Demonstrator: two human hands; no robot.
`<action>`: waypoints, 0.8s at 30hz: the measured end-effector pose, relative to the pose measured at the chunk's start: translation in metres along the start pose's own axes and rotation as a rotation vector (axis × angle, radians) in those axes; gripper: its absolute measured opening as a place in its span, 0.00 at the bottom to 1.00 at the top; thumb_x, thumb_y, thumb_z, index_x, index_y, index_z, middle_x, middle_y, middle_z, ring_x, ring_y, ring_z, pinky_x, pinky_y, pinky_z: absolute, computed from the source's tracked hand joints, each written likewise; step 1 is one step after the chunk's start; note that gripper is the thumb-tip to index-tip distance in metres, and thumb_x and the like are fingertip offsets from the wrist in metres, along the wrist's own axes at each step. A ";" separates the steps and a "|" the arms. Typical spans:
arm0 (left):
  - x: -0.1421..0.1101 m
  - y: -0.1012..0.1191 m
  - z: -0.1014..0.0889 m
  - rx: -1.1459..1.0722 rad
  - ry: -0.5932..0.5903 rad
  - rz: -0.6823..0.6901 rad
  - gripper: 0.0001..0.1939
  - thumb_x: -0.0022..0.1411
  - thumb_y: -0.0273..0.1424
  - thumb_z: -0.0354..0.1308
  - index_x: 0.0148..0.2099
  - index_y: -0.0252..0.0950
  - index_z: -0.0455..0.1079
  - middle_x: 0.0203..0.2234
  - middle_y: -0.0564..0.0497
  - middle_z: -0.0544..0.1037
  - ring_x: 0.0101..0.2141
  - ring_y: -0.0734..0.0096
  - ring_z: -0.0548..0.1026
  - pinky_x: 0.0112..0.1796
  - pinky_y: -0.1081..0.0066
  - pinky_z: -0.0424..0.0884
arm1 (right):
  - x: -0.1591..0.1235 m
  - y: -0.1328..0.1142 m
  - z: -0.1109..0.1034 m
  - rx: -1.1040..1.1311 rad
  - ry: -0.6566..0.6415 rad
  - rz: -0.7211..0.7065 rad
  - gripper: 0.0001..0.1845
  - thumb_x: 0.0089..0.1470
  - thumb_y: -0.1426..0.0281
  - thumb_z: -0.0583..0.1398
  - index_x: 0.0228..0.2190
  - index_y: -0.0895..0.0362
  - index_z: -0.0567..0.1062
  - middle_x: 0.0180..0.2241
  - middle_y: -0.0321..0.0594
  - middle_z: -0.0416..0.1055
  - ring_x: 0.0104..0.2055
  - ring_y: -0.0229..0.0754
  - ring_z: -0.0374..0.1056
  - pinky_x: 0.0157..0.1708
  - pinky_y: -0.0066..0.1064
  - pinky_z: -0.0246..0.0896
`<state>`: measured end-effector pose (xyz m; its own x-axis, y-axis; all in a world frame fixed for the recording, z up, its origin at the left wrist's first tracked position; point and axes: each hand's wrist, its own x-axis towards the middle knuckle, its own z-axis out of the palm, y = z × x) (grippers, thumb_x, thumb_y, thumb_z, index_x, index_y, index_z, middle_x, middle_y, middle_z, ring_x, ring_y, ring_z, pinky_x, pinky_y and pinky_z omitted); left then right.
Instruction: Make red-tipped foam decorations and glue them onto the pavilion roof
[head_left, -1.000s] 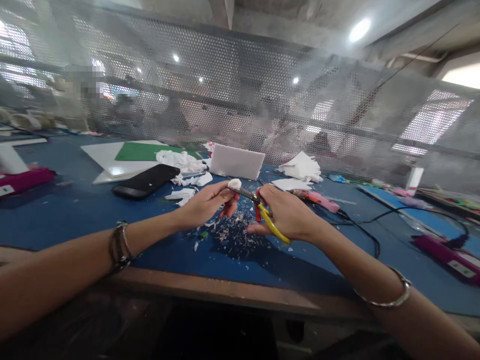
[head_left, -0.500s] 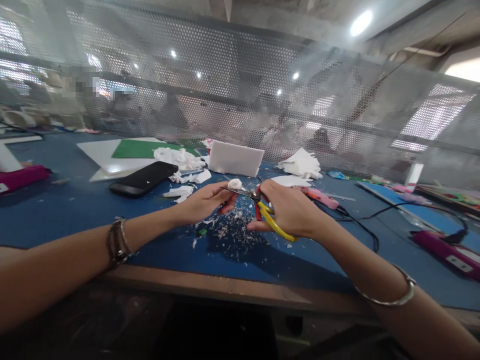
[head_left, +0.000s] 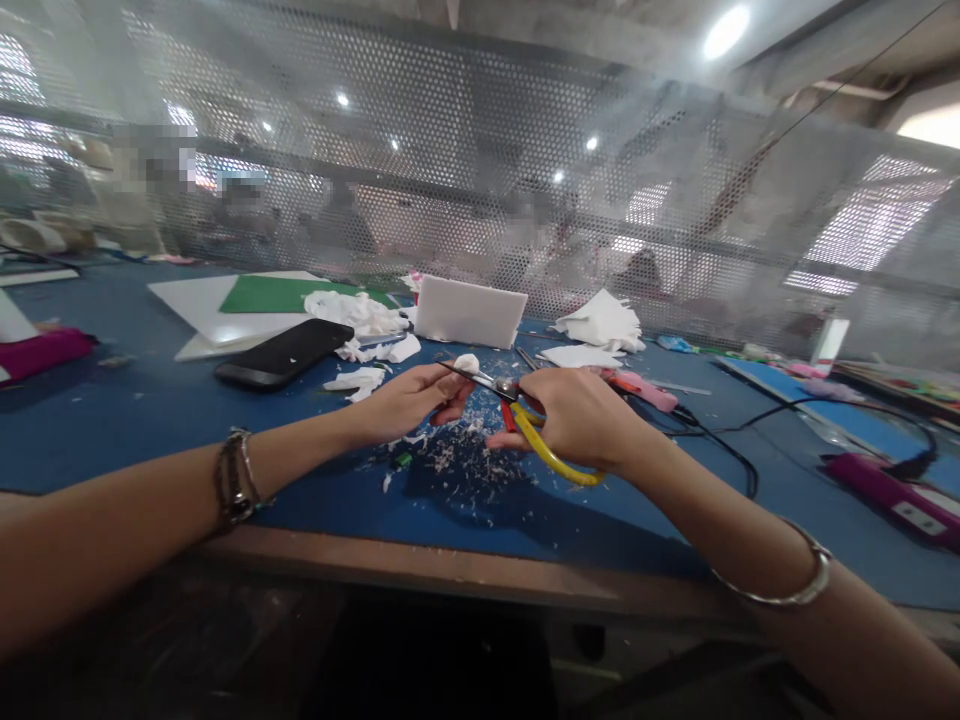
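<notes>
Partly hidden by the fingers and the blades, a small white piece (head_left: 466, 364) lies at the fingertips of the left hand (head_left: 448, 392); its lower outline cannot be made out. The right hand (head_left: 574, 420) covers part of the scissors (head_left: 555, 462), whose yellow and red handles emerge below it. Both forearms are cut off by the frame edges, and the figures behind the perforated screen (head_left: 420, 130) are blurred. Relative to the earlier frames, the yellow handle has swung slightly outward, and the blades now cross the near side of the piece. The left hand is nearly closed, pinching the piece between thumb and fingers; the right is curled around the handles, its thumb extended to the left. Both are raised over the worktop (head_left: 330, 510), above scattered white scraps (head_left: 469, 455), the forearms converging from either side.
</notes>
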<state>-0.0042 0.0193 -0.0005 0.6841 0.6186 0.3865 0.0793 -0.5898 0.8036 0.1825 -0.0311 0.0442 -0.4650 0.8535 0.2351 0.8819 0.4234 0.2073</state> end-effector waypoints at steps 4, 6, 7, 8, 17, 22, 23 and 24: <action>0.001 -0.002 0.000 0.017 0.002 -0.007 0.15 0.65 0.32 0.39 0.25 0.38 0.54 0.14 0.59 0.57 0.16 0.77 0.56 0.21 0.74 0.54 | 0.001 0.002 0.000 -0.023 -0.005 0.015 0.24 0.49 0.51 0.54 0.24 0.60 0.72 0.24 0.44 0.69 0.23 0.38 0.60 0.22 0.30 0.42; 0.000 -0.001 0.002 0.031 -0.008 -0.008 0.15 0.65 0.33 0.40 0.25 0.38 0.54 0.14 0.58 0.58 0.17 0.77 0.56 0.22 0.74 0.55 | 0.001 0.001 0.001 -0.053 0.018 0.030 0.24 0.50 0.52 0.54 0.27 0.61 0.72 0.28 0.47 0.69 0.25 0.40 0.61 0.23 0.31 0.41; 0.000 -0.001 0.003 0.037 -0.015 -0.009 0.15 0.64 0.34 0.41 0.25 0.38 0.54 0.15 0.58 0.58 0.17 0.77 0.56 0.22 0.74 0.55 | 0.000 0.000 0.002 -0.066 0.031 0.032 0.24 0.50 0.51 0.54 0.29 0.62 0.72 0.30 0.48 0.69 0.26 0.41 0.62 0.23 0.31 0.41; -0.001 0.000 0.004 0.041 -0.023 -0.008 0.15 0.64 0.35 0.41 0.25 0.38 0.54 0.15 0.58 0.58 0.17 0.77 0.56 0.22 0.74 0.55 | 0.000 -0.002 0.003 -0.074 0.040 0.028 0.26 0.49 0.50 0.54 0.31 0.62 0.71 0.31 0.48 0.69 0.27 0.42 0.62 0.23 0.31 0.42; -0.001 -0.002 0.007 0.068 -0.071 0.001 0.18 0.64 0.37 0.41 0.23 0.37 0.54 0.15 0.58 0.59 0.19 0.76 0.57 0.24 0.73 0.55 | 0.002 -0.015 0.006 -0.089 0.005 0.038 0.35 0.46 0.41 0.51 0.30 0.62 0.71 0.32 0.47 0.68 0.26 0.42 0.64 0.22 0.30 0.43; 0.001 -0.004 0.006 0.057 -0.072 -0.020 0.18 0.64 0.34 0.39 0.22 0.37 0.54 0.14 0.58 0.59 0.19 0.75 0.58 0.25 0.73 0.57 | 0.004 -0.015 0.001 -0.096 -0.024 0.052 0.36 0.46 0.40 0.49 0.26 0.61 0.72 0.28 0.47 0.69 0.23 0.40 0.62 0.21 0.31 0.41; 0.001 -0.004 0.006 0.056 -0.069 -0.025 0.18 0.64 0.34 0.39 0.22 0.37 0.54 0.14 0.58 0.59 0.19 0.75 0.58 0.25 0.73 0.57 | 0.004 -0.014 0.001 -0.096 -0.030 0.053 0.35 0.47 0.40 0.49 0.25 0.61 0.72 0.27 0.47 0.69 0.23 0.41 0.62 0.21 0.31 0.41; 0.001 -0.004 0.006 0.053 -0.067 -0.032 0.18 0.64 0.33 0.39 0.22 0.37 0.54 0.14 0.58 0.59 0.19 0.76 0.57 0.25 0.73 0.57 | 0.004 -0.014 0.001 -0.096 -0.034 0.053 0.35 0.47 0.40 0.48 0.24 0.60 0.72 0.26 0.47 0.69 0.23 0.41 0.62 0.20 0.31 0.41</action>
<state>0.0004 0.0193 -0.0061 0.7275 0.6023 0.3285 0.1390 -0.5983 0.7891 0.1683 -0.0329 0.0413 -0.4138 0.8844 0.2158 0.8929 0.3481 0.2855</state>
